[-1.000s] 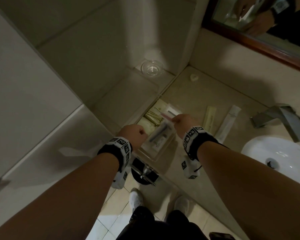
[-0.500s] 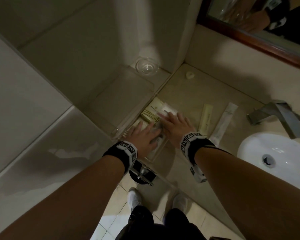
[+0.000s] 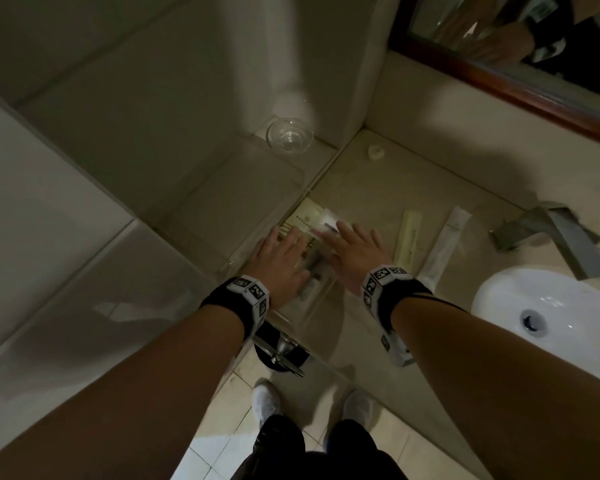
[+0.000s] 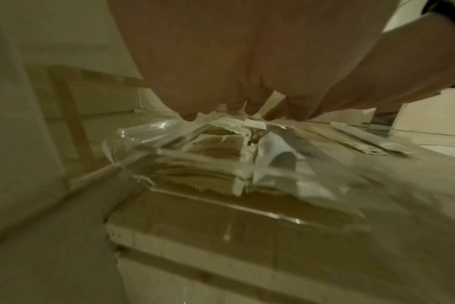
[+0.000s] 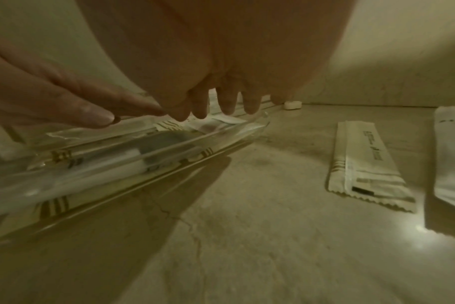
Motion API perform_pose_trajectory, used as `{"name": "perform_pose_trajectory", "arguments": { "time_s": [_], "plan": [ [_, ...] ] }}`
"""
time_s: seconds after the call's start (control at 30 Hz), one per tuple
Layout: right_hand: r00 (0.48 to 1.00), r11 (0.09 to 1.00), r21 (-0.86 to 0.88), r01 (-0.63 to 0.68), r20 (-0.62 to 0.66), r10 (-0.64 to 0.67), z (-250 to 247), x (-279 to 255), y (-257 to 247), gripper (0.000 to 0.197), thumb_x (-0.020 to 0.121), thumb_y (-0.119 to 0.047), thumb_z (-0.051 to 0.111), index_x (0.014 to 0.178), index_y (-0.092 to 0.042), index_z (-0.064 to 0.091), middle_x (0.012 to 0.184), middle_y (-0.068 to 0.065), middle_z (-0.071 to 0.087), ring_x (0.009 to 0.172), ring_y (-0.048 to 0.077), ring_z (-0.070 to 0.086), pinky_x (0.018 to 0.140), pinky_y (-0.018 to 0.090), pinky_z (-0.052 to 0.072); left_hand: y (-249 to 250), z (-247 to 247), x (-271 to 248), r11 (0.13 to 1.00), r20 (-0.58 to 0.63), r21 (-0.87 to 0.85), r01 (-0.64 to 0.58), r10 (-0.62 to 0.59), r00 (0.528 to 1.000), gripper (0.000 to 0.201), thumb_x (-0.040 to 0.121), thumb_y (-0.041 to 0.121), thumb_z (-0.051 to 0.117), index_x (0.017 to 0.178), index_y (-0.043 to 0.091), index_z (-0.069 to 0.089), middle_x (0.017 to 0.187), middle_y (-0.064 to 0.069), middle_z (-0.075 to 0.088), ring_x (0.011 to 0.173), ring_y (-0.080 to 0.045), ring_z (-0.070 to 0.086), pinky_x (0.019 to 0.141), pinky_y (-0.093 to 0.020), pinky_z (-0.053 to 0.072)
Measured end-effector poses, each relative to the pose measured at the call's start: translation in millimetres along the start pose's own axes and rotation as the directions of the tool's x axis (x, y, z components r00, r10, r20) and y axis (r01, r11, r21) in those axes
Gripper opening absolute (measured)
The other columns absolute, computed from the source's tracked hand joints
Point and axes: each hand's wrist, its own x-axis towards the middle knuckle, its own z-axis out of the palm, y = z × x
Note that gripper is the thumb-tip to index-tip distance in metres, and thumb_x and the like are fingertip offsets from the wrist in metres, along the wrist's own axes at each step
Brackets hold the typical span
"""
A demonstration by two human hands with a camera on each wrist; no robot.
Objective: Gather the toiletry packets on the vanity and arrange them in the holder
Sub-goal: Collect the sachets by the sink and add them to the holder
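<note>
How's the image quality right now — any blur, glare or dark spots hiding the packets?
Head view: dim, hands' shadow across the clear holder. Left wrist view: motion-blurred, palm blocks the top. Right wrist view: a glare spot on the vanity, yet the beige packet is fairly sharp.

head – steep down | wrists – low, close, blurry | shared: holder [image 3: 302, 308]

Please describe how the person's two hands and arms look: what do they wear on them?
Both forearms are bare, with no sleeves. The left hand and right hand wear no gloves. Each wrist carries a black band, left and right, edged with white blocks printed with black square marker patterns. A thin black strap crosses the right forearm behind its band.
</note>
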Motion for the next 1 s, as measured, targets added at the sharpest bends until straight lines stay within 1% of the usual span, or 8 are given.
{"name": "perform_pose_trajectory", "arguments": {
  "time_s": [0.23,0.43,0.53,0.6,0.7,0.8,0.93,1.0],
  "plan": [
    [0.997,1.0,-0.027,-0.013,0.076,0.015,5,6,4,0.06,0.101,-0.041,0.026,0.15,-0.055,-0.006,0.166,-0.01,0.001,0.153,0.025,0.002,0.121,0.054,-0.001,-2,-4,26,0.999,0.142,0.026,0.029,-0.032,0.989,0.076,0.098,0.06,0.027,0.158,0.023,-0.002,0.165,0.003,-0.016,0.151,-0.025,-0.016,0.123,-0.047,-0.001],
    [0.992,0.994,-0.094,-0.047,0.109,0.057,0,5,0,0.063,0.101,-0.039,0.028,0.148,-0.053,-0.01,0.166,-0.011,0.001,0.153,0.025,-0.002,0.118,0.06,-0.008,-1,-3,30,0.997,0.191,0.059,0.054,-0.064,0.979,0.081,0.095,0.066,0.023,0.158,0.021,-0.002,0.164,0.001,-0.019,0.151,-0.024,-0.013,0.123,-0.045,-0.001],
    [0.987,0.99,-0.123,-0.072,0.135,0.088,-5,4,0,0.063,0.101,-0.035,0.03,0.152,-0.047,-0.005,0.166,-0.011,0.001,0.153,0.024,-0.006,0.117,0.061,-0.01,0,-6,29,0.998,0.19,0.047,0.052,-0.06,0.98,0.081,0.096,0.065,0.026,0.158,0.019,-0.002,0.165,-0.002,-0.015,0.152,-0.024,-0.011,0.123,-0.045,-0.001],
    [0.99,0.991,-0.118,-0.062,0.12,0.076,-5,4,1,0.064,0.101,-0.034,0.031,0.152,-0.048,-0.006,0.166,-0.01,0.002,0.153,0.025,-0.006,0.117,0.061,-0.01,-1,-6,28,0.998,0.183,0.032,0.051,-0.057,0.981,0.081,0.096,0.064,0.028,0.158,0.02,0.0,0.165,-0.004,-0.011,0.152,-0.025,-0.007,0.123,-0.044,0.001],
    [0.998,0.996,-0.087,0.008,0.058,-0.003,-3,5,2,0.063,0.103,-0.038,0.028,0.148,-0.056,-0.012,0.166,-0.009,0.003,0.153,0.027,-0.004,0.118,0.059,-0.009,-1,-9,30,0.999,0.085,0.031,0.022,-0.025,0.996,0.079,0.095,0.063,0.033,0.157,0.019,0.011,0.166,-0.005,0.002,0.152,-0.026,0.001,0.123,-0.045,0.007],
    [0.995,0.989,-0.127,0.071,0.08,-0.061,-3,10,0,0.056,0.103,-0.047,0.019,0.152,-0.049,-0.008,0.166,-0.01,-0.002,0.153,0.027,-0.008,0.121,0.054,-0.006,3,-18,35,1.0,0.009,0.021,0.0,0.0,1.0,0.076,0.096,0.059,0.034,0.158,0.022,0.01,0.166,0.001,0.0,0.152,-0.024,-0.003,0.123,-0.044,0.007],
    [0.99,0.987,-0.159,0.04,0.138,-0.018,3,16,1,0.061,0.101,-0.049,0.024,0.152,-0.048,-0.011,0.165,-0.013,-0.008,0.152,0.028,-0.01,0.12,0.053,-0.009,4,-18,42,0.999,0.09,0.044,-0.004,0.0,0.996,0.076,0.098,0.06,0.029,0.158,0.022,0.002,0.166,0.004,-0.009,0.152,-0.022,-0.006,0.123,-0.042,0.003],
    [0.99,0.989,-0.148,0.027,0.143,-0.006,4,16,4,0.06,0.1,-0.054,0.02,0.15,-0.051,-0.013,0.165,-0.013,-0.008,0.152,0.027,-0.008,0.12,0.053,-0.008,3,-16,45,0.999,0.127,0.053,0.006,-0.013,0.992,0.079,0.097,0.062,0.027,0.158,0.021,-0.001,0.165,0.002,-0.012,0.152,-0.023,-0.005,0.123,-0.042,0.003]
  ]
}}
